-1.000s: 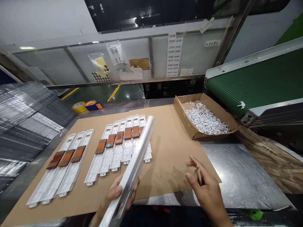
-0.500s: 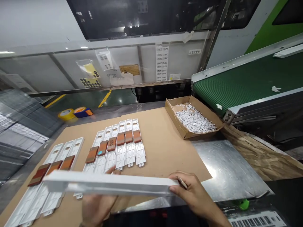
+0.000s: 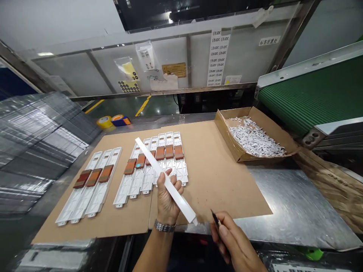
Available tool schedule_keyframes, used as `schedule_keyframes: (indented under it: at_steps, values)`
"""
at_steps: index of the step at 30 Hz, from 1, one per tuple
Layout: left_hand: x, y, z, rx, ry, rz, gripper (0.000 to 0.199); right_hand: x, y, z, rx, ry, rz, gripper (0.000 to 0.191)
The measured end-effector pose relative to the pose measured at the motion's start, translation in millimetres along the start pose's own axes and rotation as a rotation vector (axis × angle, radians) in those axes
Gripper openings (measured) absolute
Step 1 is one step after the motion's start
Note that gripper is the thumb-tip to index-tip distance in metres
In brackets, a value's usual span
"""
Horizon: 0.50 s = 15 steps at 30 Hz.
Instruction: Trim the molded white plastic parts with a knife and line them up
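Note:
A long white plastic strip [image 3: 166, 180] slants over the cardboard sheet, gripped near its middle by my left hand [image 3: 168, 198], with the fingers wrapped round it. Below its lower right end, my right hand [image 3: 231, 240] pinches a small dark pointed tool [image 3: 216, 218]; that hand is apart from the strip. Behind the strip lie several white ribbed parts [image 3: 181, 172] side by side, with reddish-brown blocks [image 3: 169, 151] across them. To the left is a second group of white parts [image 3: 98, 196], also bearing reddish-brown blocks [image 3: 105, 173].
A cardboard box [image 3: 229, 141] of small white scraps stands at the right, beside a green conveyor belt [image 3: 314, 98]. Brown cardboard [image 3: 210, 177] covers much of the metal table [image 3: 295, 204]. Tape rolls [image 3: 104, 122] sit at the back left.
The strip has turned from nearly level to a steep slant. My right hand has let go of it and moved lower, while my left hand has closed round its middle. The camera view has shifted.

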<state>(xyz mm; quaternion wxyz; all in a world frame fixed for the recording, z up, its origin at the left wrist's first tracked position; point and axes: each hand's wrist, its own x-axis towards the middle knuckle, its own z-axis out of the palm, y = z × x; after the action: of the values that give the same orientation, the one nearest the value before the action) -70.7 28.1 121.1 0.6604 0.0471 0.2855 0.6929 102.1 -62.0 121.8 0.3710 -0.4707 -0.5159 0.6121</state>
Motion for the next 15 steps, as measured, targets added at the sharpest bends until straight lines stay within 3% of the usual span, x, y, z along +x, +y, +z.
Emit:
schedule_keyframes:
  at_steps: [2,6,15]
  values:
    - [0,2,-1.9,0.004,-0.009,-0.027,0.034,-3,0,2,-0.117,-0.051,-0.070,0.033]
    - [-1,2,-2.6,0.016,-0.018,-0.060,0.034,-4,4,7,-0.377,-0.019,-0.220,0.027]
    - [-2,4,-2.5,0.052,-0.020,-0.084,0.034,0,17,11,-0.503,-0.029,-0.161,0.035]
